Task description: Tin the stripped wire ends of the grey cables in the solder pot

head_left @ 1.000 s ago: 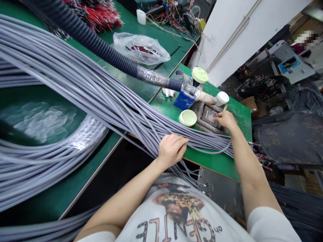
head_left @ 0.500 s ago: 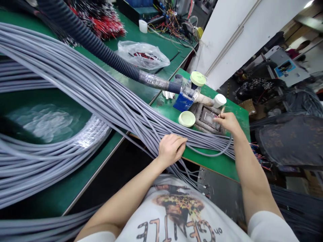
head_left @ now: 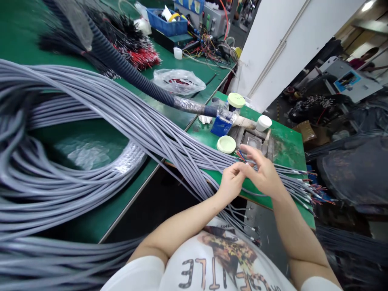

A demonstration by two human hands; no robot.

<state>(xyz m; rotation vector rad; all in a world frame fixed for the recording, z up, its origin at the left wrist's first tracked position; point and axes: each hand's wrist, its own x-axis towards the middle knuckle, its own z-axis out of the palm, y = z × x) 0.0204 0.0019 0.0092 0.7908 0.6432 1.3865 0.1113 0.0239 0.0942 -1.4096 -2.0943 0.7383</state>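
- Head view, only view. Left hand [head_left: 232,181] and right hand [head_left: 263,173] brought together in front of the body, fingertips meeting or nearly so.
- Left: fingers bent inward towards the thumb. Grip on a cable hidden; cannot tell.
- Right: thumb and fingers parted, thumb by the left fingertips, index reaching out past it.
- Coloured wire ends [head_left: 240,154], red and blue among them, just beyond the left fingertips, beside the right index. Whether either hand pinches them: too small to tell.
- Bundle of grey cables [head_left: 169,141] comes in from the left, runs beneath and behind both hands. More stripped ends [head_left: 321,193] fan out to the right of the right hand.
- Beyond the hands: grimy square pot [head_left: 239,136], solder-pot-like, a wooden-looking stick [head_left: 267,140] along its right side.
- Beyond the left hand: pale green dish [head_left: 226,145], then blue box [head_left: 221,127]. Further beyond the right hand, white cup [head_left: 263,123].
- Corrugated hose [head_left: 136,76] slopes from upper left towards the pot. All the near items on a small green table [head_left: 289,139].
- Step, my judgement: finger work on one cable's bared wires, hands close, wires clear of the pot.
- Next move, my judgement: calls for a light two-finger pinch at the wires, the cable steadied behind them, that end kept apart from the bundle below.
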